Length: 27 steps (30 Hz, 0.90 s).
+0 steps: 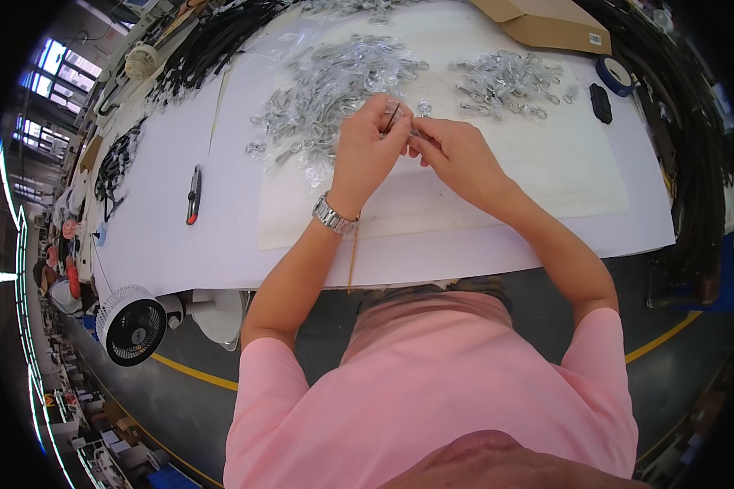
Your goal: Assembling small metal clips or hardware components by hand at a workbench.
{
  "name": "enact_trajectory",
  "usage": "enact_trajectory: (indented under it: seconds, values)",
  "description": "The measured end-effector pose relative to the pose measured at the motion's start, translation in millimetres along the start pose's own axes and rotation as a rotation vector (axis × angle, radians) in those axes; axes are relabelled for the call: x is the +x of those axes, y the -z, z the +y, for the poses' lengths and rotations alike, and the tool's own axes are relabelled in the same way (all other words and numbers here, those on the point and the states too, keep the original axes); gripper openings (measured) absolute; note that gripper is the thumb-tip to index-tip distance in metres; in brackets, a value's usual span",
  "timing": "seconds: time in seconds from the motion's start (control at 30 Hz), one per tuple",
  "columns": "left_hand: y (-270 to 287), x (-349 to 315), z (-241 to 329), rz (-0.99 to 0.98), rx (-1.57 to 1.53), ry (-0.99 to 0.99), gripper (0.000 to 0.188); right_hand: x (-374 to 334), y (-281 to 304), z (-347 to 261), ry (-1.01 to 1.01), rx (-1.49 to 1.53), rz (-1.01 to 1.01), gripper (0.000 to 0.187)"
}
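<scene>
Above the middle of the table my left hand [364, 145] and my right hand [462, 156] meet fingertip to fingertip. Between the left thumb and fingers shows a thin, dark metallic piece [392, 116], with what looks like clear plastic around it. The right thumb and forefinger pinch close beside it; what they hold is mostly hidden. Just beyond the left hand spreads a large pile of silver metal hooks in clear plastic wrapping [334, 81]. A smaller pile of similar wrapped hooks [510, 81] lies beyond the right hand.
A utility knife [194, 196] rests on the white table [228, 244] at left. Far right hold a tape roll [616, 75], a black object [601, 103] and a cardboard box [546, 26]. Black straps [212, 50] lie far left; a fan [132, 326] stands by the near-left edge.
</scene>
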<state>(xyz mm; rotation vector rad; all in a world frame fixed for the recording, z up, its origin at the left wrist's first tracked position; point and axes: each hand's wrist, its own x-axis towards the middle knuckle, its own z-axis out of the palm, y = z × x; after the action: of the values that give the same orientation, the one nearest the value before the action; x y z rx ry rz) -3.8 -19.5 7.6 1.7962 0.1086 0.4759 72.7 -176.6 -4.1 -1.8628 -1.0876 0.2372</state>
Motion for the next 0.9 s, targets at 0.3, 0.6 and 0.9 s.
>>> enact_trajectory:
  seconds: [0.3, 0.6, 0.9]
  values:
    - [30, 16, -2, 0.075, -0.182, 0.17, 0.02, 1, 9, -7, -0.102, 0.118, 0.013, 0.021]
    - [30, 5, 6, -0.418, 0.103, -0.02, 0.037, 7, 13, 9, -0.183, 0.44, -0.059, 0.024]
    - [14, -1, 2, -0.3, 0.196, -0.03, 0.035, 7, 5, 13, -0.235, 0.564, -0.057, 0.022]
